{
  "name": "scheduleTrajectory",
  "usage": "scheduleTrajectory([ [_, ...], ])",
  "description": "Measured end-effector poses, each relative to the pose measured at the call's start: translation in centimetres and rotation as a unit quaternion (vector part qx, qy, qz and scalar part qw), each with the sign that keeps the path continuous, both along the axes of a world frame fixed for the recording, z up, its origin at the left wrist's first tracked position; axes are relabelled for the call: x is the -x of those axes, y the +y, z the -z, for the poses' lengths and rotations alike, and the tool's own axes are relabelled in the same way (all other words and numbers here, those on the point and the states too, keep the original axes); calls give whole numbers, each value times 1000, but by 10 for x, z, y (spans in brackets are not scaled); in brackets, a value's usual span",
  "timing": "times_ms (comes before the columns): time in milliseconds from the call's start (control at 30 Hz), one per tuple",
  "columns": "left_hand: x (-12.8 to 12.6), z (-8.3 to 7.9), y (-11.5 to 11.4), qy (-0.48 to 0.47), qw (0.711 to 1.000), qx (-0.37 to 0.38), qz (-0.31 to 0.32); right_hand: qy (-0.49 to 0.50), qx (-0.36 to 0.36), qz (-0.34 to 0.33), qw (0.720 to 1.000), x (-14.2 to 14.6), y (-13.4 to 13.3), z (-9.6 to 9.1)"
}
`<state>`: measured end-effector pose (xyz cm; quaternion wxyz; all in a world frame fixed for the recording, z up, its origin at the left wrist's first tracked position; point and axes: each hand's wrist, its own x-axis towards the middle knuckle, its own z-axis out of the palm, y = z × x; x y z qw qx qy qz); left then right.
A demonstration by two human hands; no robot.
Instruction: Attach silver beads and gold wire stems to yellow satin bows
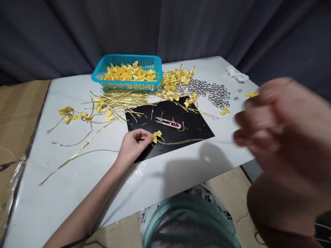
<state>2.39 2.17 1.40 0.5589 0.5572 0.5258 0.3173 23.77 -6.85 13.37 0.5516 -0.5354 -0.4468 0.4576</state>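
My left hand [138, 139] is over the black mat, thumb and fingers pinching a small yellow ribbon bow [156, 135]. A gold cord [186, 141] loops at the bow and runs right, pulled out nearly straight. At the far right my right hand [261, 117] is raised close to the camera and smeared by motion. Its fingers are curled closed, and the cord's far end leads to them; the grip itself is blurred. Behind the left hand, pink-handled thread snips [169, 122] lie on the mat, blades pointing left.
A blue basket [126, 82] of yellow bows stands at the back. In front of it lies a bundle of gold cords [124, 99]. Silver beads [207, 91] are spread to the right, beside more bows [173, 81]. The black mat [144, 153] has cord scraps. Crumpled white tissue [236, 74] lies back right.
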Motion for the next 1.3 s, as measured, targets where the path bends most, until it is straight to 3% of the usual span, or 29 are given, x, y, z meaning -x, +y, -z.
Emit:
scheduleTrajectory([
  [67, -1, -3, -1, -10, 1000, 5, -4, 104, 19, -115, 988, 34, 3, 12],
  [133, -1, -5, -3, -19, 1000, 13, -4, 146, 45, -155, 976, 61, 9, 31],
  [267, 0, -5, -4, -53, 998, 44, -14, 121, 65, -75, 988, 91, 27, 84],
  [400, 1, -2, -3, -54, 995, 76, -17, 63, 65, -19, 996, 94, 36, 124],
  [500, 1, 0, -1, -36, 995, 84, -30, 17, 74, 1, 997, 89, 33, 134],
  [733, -2, 0, -1, -61, 993, 98, -17, -40, 83, 8, 996, 85, 29, 138],
  [900, -2, 0, -1, -43, 994, 99, 13, -19, 57, 33, 998, 69, 35, 120],
  [1133, 3, 0, -2, 92, 993, -77, 12, 76, -77, 168, 980, 2, 32, 37],
  [1300, 3, -2, -6, 142, 980, -138, 18, 77, -98, 198, 972, 0, 9, -3],
])
